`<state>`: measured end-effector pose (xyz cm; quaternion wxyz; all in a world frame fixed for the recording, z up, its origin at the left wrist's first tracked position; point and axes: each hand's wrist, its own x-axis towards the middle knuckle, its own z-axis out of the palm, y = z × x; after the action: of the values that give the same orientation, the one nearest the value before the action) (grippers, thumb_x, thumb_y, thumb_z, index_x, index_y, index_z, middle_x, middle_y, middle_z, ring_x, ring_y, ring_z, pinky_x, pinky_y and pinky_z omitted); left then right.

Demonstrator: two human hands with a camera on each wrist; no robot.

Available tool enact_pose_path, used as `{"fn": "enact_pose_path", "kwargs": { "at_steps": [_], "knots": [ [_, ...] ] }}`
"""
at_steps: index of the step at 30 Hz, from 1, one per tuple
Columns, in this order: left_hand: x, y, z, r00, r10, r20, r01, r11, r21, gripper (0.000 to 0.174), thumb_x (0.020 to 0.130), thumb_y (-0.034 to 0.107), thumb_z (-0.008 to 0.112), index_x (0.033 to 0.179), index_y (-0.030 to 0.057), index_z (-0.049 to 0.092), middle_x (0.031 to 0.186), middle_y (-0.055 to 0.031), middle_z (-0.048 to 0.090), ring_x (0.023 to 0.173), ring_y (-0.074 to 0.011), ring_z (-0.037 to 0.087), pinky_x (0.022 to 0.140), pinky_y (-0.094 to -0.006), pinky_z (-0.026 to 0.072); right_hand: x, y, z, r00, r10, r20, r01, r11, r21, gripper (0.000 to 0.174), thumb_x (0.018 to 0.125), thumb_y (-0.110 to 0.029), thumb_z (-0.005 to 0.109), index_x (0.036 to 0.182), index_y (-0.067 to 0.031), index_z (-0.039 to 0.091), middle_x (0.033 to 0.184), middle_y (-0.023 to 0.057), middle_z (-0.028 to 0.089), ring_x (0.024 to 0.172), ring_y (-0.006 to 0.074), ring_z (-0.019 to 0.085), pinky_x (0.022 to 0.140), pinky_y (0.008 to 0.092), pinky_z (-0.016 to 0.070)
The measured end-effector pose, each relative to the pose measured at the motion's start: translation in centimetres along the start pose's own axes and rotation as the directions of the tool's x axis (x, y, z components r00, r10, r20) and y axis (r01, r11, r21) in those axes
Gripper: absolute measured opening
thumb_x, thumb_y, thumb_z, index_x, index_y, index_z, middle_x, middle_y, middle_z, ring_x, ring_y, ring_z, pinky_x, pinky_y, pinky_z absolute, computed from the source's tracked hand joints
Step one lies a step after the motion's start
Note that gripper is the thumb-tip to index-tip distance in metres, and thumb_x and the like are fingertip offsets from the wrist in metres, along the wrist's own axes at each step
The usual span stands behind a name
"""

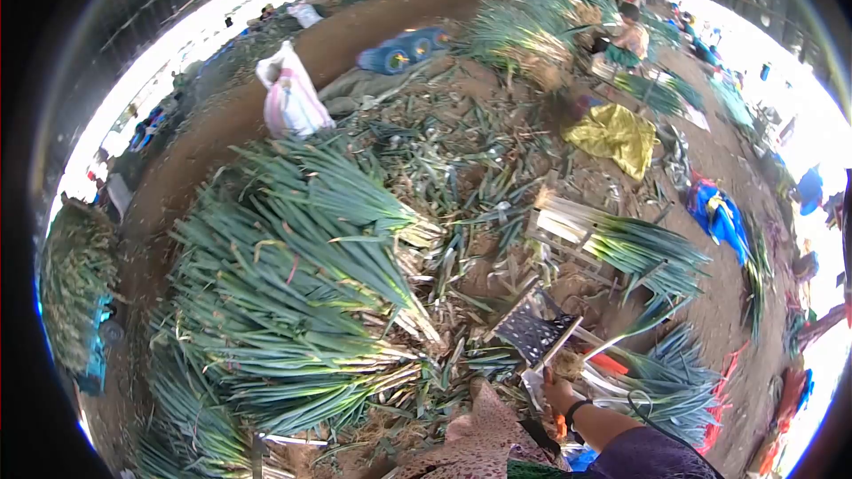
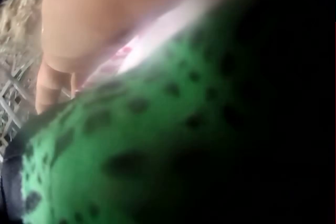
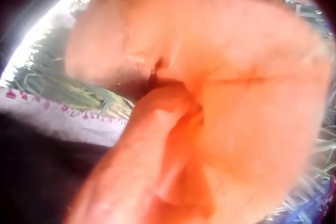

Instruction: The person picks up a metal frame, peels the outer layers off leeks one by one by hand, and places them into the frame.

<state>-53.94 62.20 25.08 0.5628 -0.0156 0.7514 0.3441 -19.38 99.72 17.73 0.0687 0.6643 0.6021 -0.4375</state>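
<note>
In the head view the right hand [image 1: 561,395], with a black band at its wrist, is beside the wooden edge of a low stool with a dark speckled seat [image 1: 531,326]. Orange material [image 1: 560,427] shows just below it. The right wrist view is filled by blurred, orange-tinted shapes with the thumb [image 3: 149,129] bent inward; what it touches cannot be told. The left hand [image 2: 100,24] appears only in the left wrist view, its fingers pointing down beside green cloth with dark spots [image 2: 121,124]. The cloth partly hides the fingertips.
Large piles of long green onions [image 1: 293,293] lie to the left. More stalks [image 1: 635,244] rest on a low rack to the right. Farther off are a white sack [image 1: 295,98], a yellow sack [image 1: 612,137], blue cloth [image 1: 721,220] and a seated person [image 1: 628,40]. Leaf scraps litter the ground.
</note>
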Motion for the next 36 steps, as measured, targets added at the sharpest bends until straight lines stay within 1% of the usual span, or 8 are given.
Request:
{"fn": "enact_pose_path", "kwargs": {
  "at_steps": [3,6,13,18,19,23,25,36],
  "knots": [
    [1.9,3.7,1.8,1.000,-0.020,0.024,0.019,0.999,0.043,0.049,0.087,0.040,0.051,0.125,0.0094,0.049,0.123,-0.0114,0.052,0.110,-0.0242,0.053,0.090,-0.0401,0.0429,-1.8,-6.7,-6.4,0.959,0.280,0.031,-0.282,0.955,0.092,0.027,0.081,-0.026,0.061,0.096,-0.0037,0.065,0.085,0.0130,0.068,0.077,0.0222,0.067,0.059,0.0354,0.0508],
    [3.3,6.8,3.7,0.998,-0.036,0.055,0.030,0.995,0.100,0.050,0.087,0.041,0.051,0.125,0.0092,0.049,0.123,-0.0116,0.052,0.111,-0.0242,0.052,0.091,-0.0399,0.0423,6.4,1.7,-6.4,0.888,-0.190,0.418,0.459,0.323,-0.828,0.028,0.080,-0.021,0.060,0.103,-0.0050,0.064,0.094,0.0136,0.067,0.086,0.0237,0.066,0.064,0.0340,0.0534],
    [4.3,10.1,7.3,0.991,-0.075,0.112,0.053,0.981,0.186,0.052,0.086,0.044,0.051,0.125,0.0088,0.049,0.124,-0.0120,0.052,0.112,-0.0242,0.051,0.093,-0.0397,0.0410,13.6,8.9,-14.8,0.901,0.157,-0.404,-0.159,0.987,0.028,0.061,0.078,-0.042,0.061,0.125,-0.0070,0.045,0.112,0.0254,0.055,0.111,0.0383,0.050,0.087,0.0450,0.0439],
    [3.8,10.5,5.6,0.993,-0.081,0.086,0.065,0.982,0.178,0.054,0.086,0.046,0.051,0.125,0.0085,0.050,0.125,-0.0122,0.051,0.113,-0.0242,0.051,0.094,-0.0395,0.0400,8.7,3.1,-13.6,0.996,-0.081,-0.026,0.057,0.858,-0.510,0.024,0.088,-0.027,0.052,0.096,-0.0077,0.064,0.071,0.0080,0.061,0.068,0.0244,0.061,0.060,0.0370,0.0487],
    [3.7,10.2,5.0,0.994,-0.081,0.076,0.067,0.983,0.172,0.054,0.086,0.046,0.051,0.125,0.0085,0.050,0.125,-0.0123,0.051,0.113,-0.0242,0.051,0.094,-0.0394,0.0398,14.0,13.5,-8.7,0.672,-0.607,0.425,0.739,0.511,-0.438,0.039,0.086,-0.027,0.056,0.122,-0.0129,0.054,0.124,0.0131,0.054,0.111,0.0270,0.053,0.093,0.0387,0.0411],
    [3.1,9.9,2.7,0.997,-0.073,0.031,0.069,0.990,0.124,0.055,0.086,0.048,0.051,0.124,0.0082,0.050,0.125,-0.0125,0.051,0.114,-0.0242,0.050,0.095,-0.0392,0.0391,6.4,4.1,1.2,0.315,-0.835,0.451,0.900,0.414,0.138,0.028,0.089,-0.028,0.050,0.112,-0.0192,0.063,0.099,0.0121,0.065,0.090,0.0264,0.062,0.083,0.0399,0.0469],
    [3.2,9.5,1.8,0.997,-0.067,0.026,0.064,0.993,0.100,0.056,0.085,0.048,0.051,0.124,0.0081,0.050,0.125,-0.0127,0.051,0.114,-0.0242,0.050,0.095,-0.0392,0.0387,0.7,-6.3,-0.1,0.460,-0.302,0.835,0.586,0.810,-0.030,0.040,0.086,-0.039,0.053,0.117,-0.0144,0.057,0.112,0.0135,0.061,0.102,0.0294,0.057,0.089,0.0376,0.0443],
    [8.8,8.9,-3.6,0.984,0.053,0.168,-0.066,0.995,0.073,0.060,0.085,0.052,0.051,0.124,0.0075,0.051,0.126,-0.0133,0.051,0.116,-0.0242,0.048,0.098,-0.0387,0.0366,-2.9,-15.0,3.1,0.818,-0.422,0.391,0.517,0.838,-0.177,0.052,0.087,-0.051,0.049,0.092,-0.0003,0.062,0.086,0.0232,0.062,0.086,0.0373,0.060,0.076,0.0434,0.0455]
  ]
}}
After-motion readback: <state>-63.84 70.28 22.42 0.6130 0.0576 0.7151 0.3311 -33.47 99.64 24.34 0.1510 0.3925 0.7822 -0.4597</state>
